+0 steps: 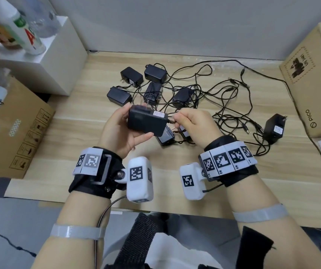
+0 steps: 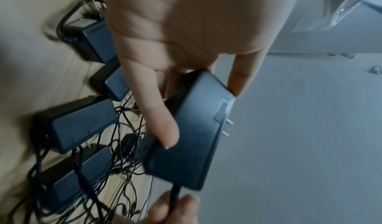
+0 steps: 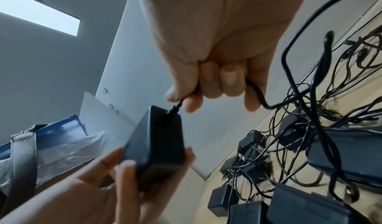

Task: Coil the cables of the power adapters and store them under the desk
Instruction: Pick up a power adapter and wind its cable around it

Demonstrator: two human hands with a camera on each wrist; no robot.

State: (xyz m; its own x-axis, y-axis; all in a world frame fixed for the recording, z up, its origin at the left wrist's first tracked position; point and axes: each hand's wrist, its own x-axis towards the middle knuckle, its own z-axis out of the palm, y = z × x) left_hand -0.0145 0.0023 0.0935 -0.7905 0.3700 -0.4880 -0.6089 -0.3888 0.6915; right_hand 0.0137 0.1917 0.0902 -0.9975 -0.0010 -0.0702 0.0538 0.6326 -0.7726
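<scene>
Black plastic adapter: we are holding one black rectangular plastic power adapter (image 1: pixel 146 121) in the air above the pale wood-grain bench (image 1: pixel 74 131), its two metal prongs pointing away from us.
Left hand: our left hand (image 1: pixel 119 131) is cradling the adapter, with its fingers (image 2: pixel 153 106) clamped around the block, thumb on one broad face and the others behind.
Right hand: our right hand (image 1: pixel 192 123) is sitting just beside the adapter's end, with its fingers (image 3: pixel 230 82) curled tight and pinching the thin black cable (image 3: pixel 175 109) right where it is leaving the block.
Cable run: past our right fist the cable is dropping away into the tangle on the bench.
Loose pile: more black adapters (image 1: pixel 132 75) are lying on the bench beyond and under our hands, their thin black cords (image 1: pixel 223 88) criss-crossing in an uncoiled mess; one adapter (image 1: pixel 274 128) is lying apart at the right.
Surroundings: a brown cardboard box (image 1: pixel 311 78) is standing at the bench's right edge, another cardboard box (image 1: pixel 15 133) at the left, and a white box (image 1: pixel 58 55) at the back left.
</scene>
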